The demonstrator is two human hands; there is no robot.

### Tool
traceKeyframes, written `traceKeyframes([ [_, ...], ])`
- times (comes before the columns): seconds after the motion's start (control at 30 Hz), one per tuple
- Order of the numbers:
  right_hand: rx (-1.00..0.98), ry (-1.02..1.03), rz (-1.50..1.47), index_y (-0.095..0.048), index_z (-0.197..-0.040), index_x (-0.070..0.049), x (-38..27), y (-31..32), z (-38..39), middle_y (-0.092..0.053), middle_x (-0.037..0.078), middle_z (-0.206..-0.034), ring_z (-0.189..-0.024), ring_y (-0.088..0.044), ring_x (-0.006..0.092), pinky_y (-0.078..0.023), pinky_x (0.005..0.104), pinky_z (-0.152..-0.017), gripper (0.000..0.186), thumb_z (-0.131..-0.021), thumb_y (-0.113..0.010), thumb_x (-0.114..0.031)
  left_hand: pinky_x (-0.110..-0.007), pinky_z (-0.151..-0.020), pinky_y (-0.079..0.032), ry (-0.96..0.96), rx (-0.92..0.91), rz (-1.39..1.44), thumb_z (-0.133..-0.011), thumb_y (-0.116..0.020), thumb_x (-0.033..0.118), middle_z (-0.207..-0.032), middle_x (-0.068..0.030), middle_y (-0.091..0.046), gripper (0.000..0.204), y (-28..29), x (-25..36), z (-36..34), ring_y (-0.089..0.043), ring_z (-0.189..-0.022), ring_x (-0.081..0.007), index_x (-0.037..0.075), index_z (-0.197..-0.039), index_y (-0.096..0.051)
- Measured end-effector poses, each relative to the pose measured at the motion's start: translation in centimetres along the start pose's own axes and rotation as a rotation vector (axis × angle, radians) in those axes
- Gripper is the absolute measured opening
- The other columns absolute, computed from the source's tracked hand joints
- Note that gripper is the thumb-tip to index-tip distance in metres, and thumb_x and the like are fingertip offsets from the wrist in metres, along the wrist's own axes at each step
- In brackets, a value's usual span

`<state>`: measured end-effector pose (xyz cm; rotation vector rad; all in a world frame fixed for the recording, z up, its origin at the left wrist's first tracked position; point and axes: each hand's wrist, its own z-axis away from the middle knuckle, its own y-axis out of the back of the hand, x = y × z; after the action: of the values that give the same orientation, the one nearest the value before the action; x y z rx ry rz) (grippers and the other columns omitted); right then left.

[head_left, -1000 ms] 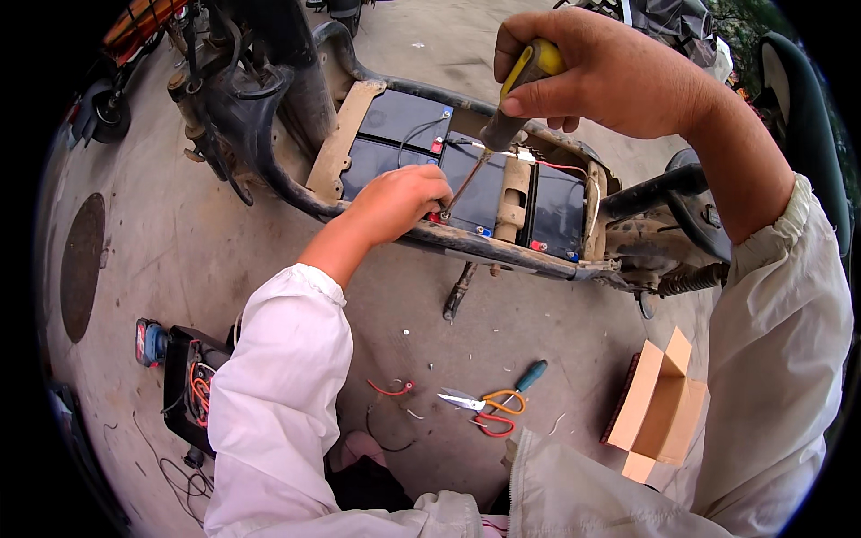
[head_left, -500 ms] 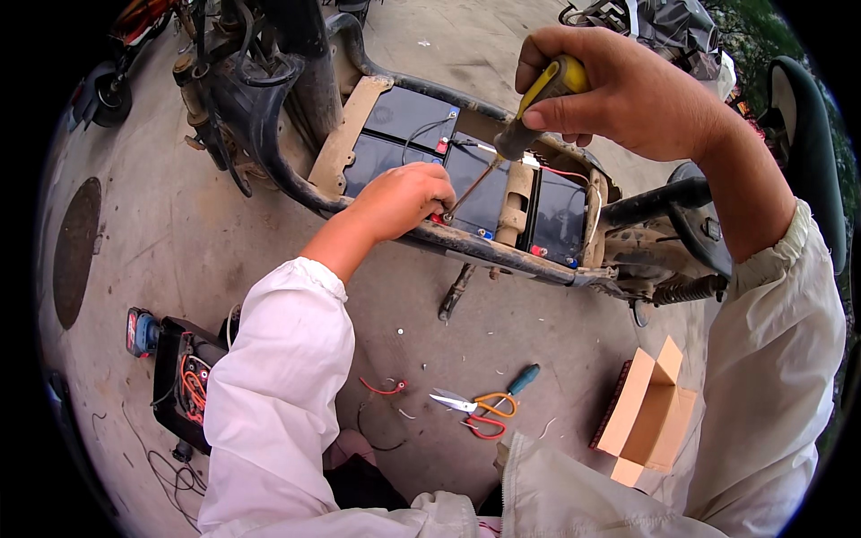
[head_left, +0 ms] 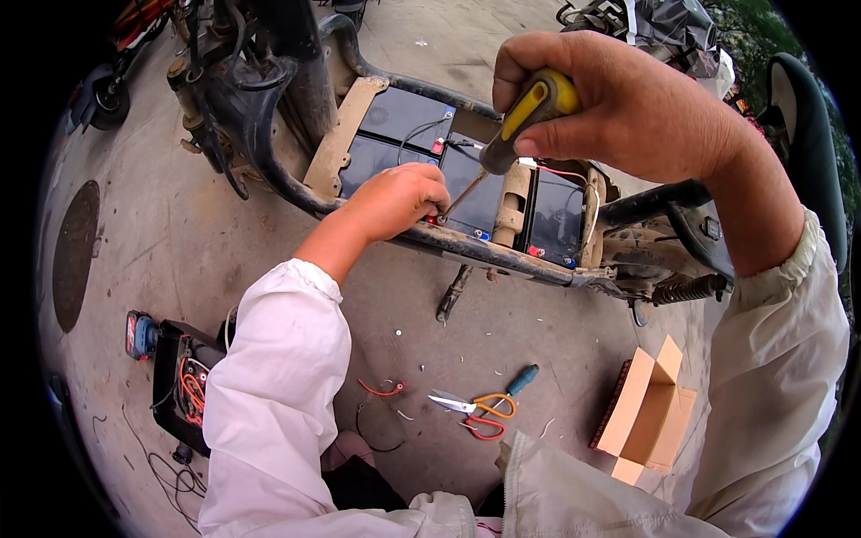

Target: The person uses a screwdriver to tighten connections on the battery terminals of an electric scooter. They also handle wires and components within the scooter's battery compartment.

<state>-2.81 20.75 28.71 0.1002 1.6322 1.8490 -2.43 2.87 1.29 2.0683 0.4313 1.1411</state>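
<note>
Right hand (head_left: 628,112): gripping yellow-grey screwdriver (head_left: 523,112), handle sitting lower than before | left hand (head_left: 391,203): staying by red terminal (head_left: 431,220), grip hidden, cannot tell

Nothing readable right now, no word, number or sign to call out, black batteries (head_left: 485,204), screwdriver (head_left: 535,109), cardboard box (head_left: 659,408), all without legible lettering.

Your screwdriver (head_left: 500,154) is yellow and grey, above the glossy black batteries (head_left: 484,204). Red caps (head_left: 536,252) and blue caps (head_left: 482,235) dot the batteries. Nearer you than the batteries, your scissors (head_left: 468,407) are silver, orange and red, the tool handle (head_left: 522,379) is teal, and the box (head_left: 623,408) is tan inside. Your left sleeve (head_left: 278,377) is plain white, your right sleeve (head_left: 771,377) greyer.
</note>
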Motion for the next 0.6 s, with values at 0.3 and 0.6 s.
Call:
traceKeyframes([
  [0.3,-0.13,-0.065,-0.026,-0.062,-0.105,-0.002,-0.2,1.1,-0.7,-0.066,0.005,-0.088,-0.08,-0.064,0.0106,-0.054,0.028,-0.075,0.017,-0.091,-0.071,-0.005,-0.041,-0.086,-0.051,-0.008,0.009,-0.004,-0.082,-0.069,0.001,-0.102,-0.0066,-0.064,0.01,-0.2,-0.1,0.2,-0.063,-0.102,-0.0306,0.006,-0.091,-0.07],
  [0.6,0.069,-0.102,0.258,-0.067,-0.102,0.001,-2.6,-0.5,-1.5,-0.067,0.012,-0.078,-0.072,-0.065,0.0194,-0.054,0.034,-0.072,0.03,-0.092,-0.075,-0.026,-0.041,-0.087,-0.051,0.005,0.011,-0.02,-0.082,-0.071,0.004,-0.104,-0.0041,-0.063,0.013,-0.3,0.0,0.2,-0.062,-0.106,-0.027,0.011,-0.093,-0.074],
])
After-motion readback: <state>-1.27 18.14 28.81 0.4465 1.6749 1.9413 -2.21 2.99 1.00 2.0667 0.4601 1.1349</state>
